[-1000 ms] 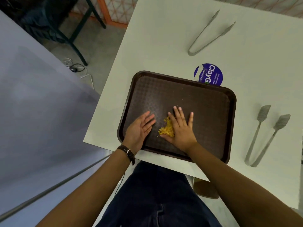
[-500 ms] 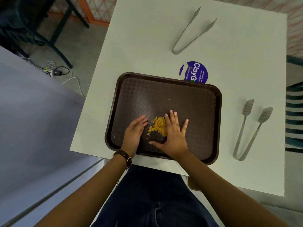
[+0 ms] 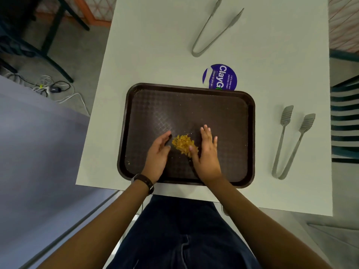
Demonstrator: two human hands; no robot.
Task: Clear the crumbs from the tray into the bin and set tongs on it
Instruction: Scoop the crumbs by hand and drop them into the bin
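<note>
A brown tray (image 3: 223, 117) lies on a white table (image 3: 155, 45), its near edge close to the table's front edge. On the tray's floor, toward the near middle, sits a small heap of yellow crumbs (image 3: 183, 143). The left hand (image 3: 158, 154) stands on its edge at 9 o'clock of the heap, fingers straight and held together, palm facing the crumbs. The right hand (image 3: 206, 154) does the same at 3 o'clock, fingers straight and slightly spread, thumb tip touching the heap's near edge. Neither hand grips anything; the crumbs lie between the two palms. A few stray crumbs dot the tray at its near left corner and far middle.

A watch (image 3: 144, 181) circles the left wrist. One pair of metal tongs (image 3: 291, 144) rests on the table at 3 o'clock of the tray, well apart from it. Another pair (image 3: 215, 28) lies at 12 o'clock, further off. A round purple sticker (image 3: 220, 76) sits just past the tray's far edge, partly hidden by the rim.
</note>
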